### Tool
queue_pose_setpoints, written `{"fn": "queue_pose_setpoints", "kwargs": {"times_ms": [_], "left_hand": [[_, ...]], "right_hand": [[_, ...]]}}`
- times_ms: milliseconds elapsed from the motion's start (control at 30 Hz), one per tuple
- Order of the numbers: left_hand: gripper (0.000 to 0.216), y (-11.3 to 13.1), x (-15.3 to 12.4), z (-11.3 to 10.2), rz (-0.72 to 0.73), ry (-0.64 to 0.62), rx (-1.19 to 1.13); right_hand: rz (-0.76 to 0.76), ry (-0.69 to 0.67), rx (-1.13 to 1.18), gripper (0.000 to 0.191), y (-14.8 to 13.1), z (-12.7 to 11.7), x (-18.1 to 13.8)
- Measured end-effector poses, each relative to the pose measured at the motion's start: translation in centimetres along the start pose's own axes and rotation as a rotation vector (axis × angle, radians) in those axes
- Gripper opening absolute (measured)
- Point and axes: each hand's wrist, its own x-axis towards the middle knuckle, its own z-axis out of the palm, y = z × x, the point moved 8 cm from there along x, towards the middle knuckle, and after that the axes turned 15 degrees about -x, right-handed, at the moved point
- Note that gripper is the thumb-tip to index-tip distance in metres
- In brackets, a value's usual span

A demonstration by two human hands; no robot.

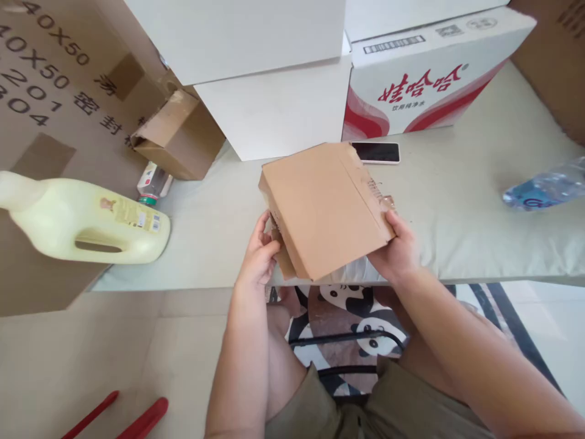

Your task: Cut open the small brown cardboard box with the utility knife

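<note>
Both forearms rise from the bottom of the frame to a brown cardboard box (325, 207) held at center, tilted, over the near edge of the table (457, 201). Left hand (258, 259) has fingers curled shut on the box's lower left end, at a loose flap. Right hand (398, 247) clamps the right corner, thumb on top. Box looks light and fairly stiff; support opposite edges, since the flaps would probably bend. Phone (375, 152) lies just behind it.

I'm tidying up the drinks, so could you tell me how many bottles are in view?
2: a clear water bottle lying at the table's right edge, and a small bottle lying beside the brown carton at left. The boxes may hide others.
</note>
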Motion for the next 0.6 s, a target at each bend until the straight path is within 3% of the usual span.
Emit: {"fn": "queue_pose_setpoints", "kwargs": {"times_ms": [267,500,600], "left_hand": [[0.100,0.7,-0.3,0.7,0.024,-0.047,-0.026],[0.116,-0.3,0.3,0.2,-0.041,0.070,0.001],[0.108,-0.8,0.4,-0.3,-0.080,0.126,-0.024]], "right_hand": [[-0.039,0.005,-0.017,0.035,-0.5,-0.4,-0.2],[-0.024,-0.008,-0.060,0.038,0.4,0.0,-0.2],[-0.035,-0.025,-0.077,0.038,0.5,0.2,-0.1]]}}
